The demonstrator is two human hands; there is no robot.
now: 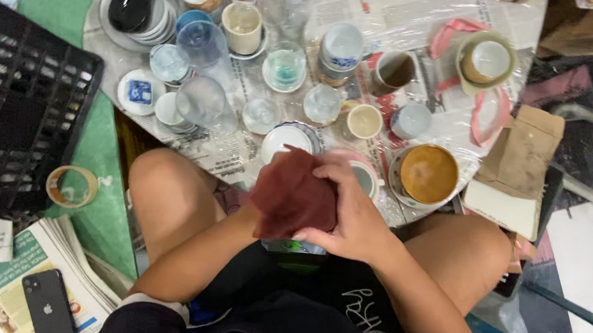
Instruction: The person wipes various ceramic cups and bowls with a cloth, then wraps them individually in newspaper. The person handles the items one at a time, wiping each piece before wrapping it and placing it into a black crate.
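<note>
The tabletop (421, 14), covered in newspaper and clear film, carries many cups, glasses and bowls. A black crate (13, 95) stands well to the left of the tabletop. A brown-glazed bowl (428, 174) sits at the near edge of the tabletop. Just in front of that edge, above the person's lap, a dark red cloth (293, 196) is bunched between both hands. The right hand (353, 210) wraps over the cloth, its fingers (330, 170) curled closed on it. The left hand is hidden under the cloth; its finger state cannot be determined. A tape roll (71, 186) lies left of the tabletop, near the crate.
</note>
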